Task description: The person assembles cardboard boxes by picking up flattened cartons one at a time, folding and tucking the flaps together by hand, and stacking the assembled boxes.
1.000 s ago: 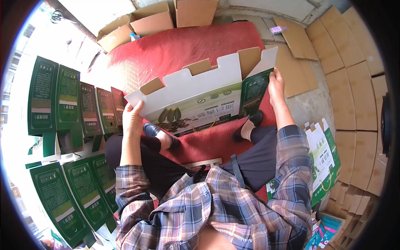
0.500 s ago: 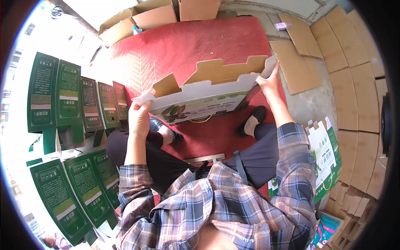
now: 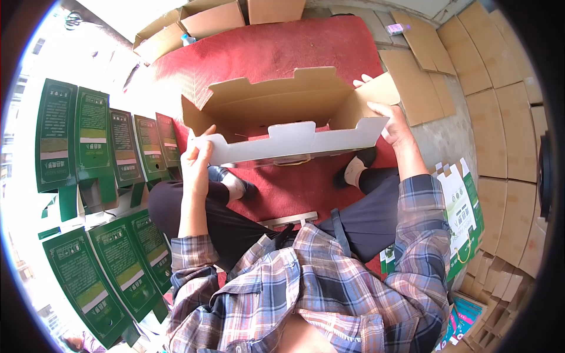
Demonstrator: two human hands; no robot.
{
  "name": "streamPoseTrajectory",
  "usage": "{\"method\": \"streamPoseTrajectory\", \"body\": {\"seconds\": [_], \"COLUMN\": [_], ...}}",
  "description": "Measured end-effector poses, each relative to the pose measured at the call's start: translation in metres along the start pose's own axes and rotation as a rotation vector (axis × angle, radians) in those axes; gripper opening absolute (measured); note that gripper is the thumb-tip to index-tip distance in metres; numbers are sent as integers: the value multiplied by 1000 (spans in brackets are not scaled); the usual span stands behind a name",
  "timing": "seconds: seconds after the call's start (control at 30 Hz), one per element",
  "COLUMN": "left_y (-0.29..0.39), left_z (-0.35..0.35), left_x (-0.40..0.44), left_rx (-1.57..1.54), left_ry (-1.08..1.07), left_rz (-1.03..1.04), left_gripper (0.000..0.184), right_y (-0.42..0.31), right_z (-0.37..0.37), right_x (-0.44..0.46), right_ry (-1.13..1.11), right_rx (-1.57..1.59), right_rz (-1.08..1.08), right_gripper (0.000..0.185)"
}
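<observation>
Carton [image 3: 276, 103] with its top open hangs in my grasp above the red mat [image 3: 288, 48], my left hand [image 3: 197, 165] pinching its left end and my right hand [image 3: 398, 125] gripping its right end.

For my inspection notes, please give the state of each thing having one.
Held carton: raised, open on top.
Left hand: gripping held carton.
Right hand: gripping it.
Green cartons: lined up, lower flaps unfolded.
Pale carton, right: top flaps unfolded.
Far brown boxes: two open-topped.
Right brown boxes: stacked.
Cardboard sheets: lying flat.
</observation>
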State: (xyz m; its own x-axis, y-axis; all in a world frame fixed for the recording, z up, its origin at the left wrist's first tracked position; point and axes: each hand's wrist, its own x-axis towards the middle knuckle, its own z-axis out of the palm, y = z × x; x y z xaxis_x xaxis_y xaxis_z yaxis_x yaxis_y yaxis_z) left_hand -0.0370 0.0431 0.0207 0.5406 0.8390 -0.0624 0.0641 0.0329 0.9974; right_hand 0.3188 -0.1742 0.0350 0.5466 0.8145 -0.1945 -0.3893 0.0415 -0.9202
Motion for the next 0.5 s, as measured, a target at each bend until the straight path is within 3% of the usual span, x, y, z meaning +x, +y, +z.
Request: {"method": "streamPoseTrajectory", "body": {"seconds": [0.17, 0.23, 0.3, 0.37, 0.5], "left_y": [-32, -41, -34, -28, -25], "left_z": [6, 10, 16, 21, 22], "left_x": [9, 17, 19, 18, 13], "left_rx": [171, 183, 665, 666, 777], "left_ry": [76, 138, 215, 201, 202], "left_rz": [-47, 49, 338, 310, 281], "left_gripper": [50, 59, 66, 73, 77], "right_y": [26, 27, 27, 28, 27], "right_z": [-7, -14, -12, -11, 7], "right_x": [14, 18, 20, 22, 20], "right_ry": [2, -33, -7, 7, 142], "right_rx": [-11, 27, -12, -17, -381], "right_rz": [30, 23, 21, 1, -218], "right_gripper": [55, 52, 51, 50, 55]}}
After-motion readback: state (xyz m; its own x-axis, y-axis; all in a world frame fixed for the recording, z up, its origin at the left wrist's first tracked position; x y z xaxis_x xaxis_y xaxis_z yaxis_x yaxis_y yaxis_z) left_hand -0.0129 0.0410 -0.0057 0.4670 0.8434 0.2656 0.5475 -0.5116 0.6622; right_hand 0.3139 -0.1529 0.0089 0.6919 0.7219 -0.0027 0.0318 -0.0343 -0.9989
